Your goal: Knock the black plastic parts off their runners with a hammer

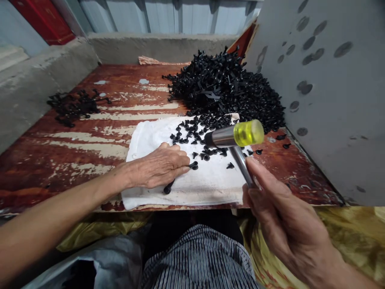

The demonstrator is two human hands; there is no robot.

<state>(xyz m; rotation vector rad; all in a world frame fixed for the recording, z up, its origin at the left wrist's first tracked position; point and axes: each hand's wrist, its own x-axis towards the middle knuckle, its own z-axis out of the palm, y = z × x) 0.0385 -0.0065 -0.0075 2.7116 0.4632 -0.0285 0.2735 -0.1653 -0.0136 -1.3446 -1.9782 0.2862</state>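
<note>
My right hand (279,204) is wrapped round the metal handle of a mallet (222,137), which has a clear yellow face on one end and a black one on the other. The mallet is raised above the white cloth (141,138). Over the cloth, my left hand (162,166) is closed on a small black part with round ends (168,188); one end sticks out past the fingertips and another shows below the hand. Several small black pieces with round caps (192,128) lie scattered on the cloth beyond my left hand.
A large heap of black parts (210,80) stands at the back right, against a grey panel (331,100) with dark spots. A smaller pile of black parts (75,105) lies at the left. The worn red-brown tabletop (90,150) ends near my lap.
</note>
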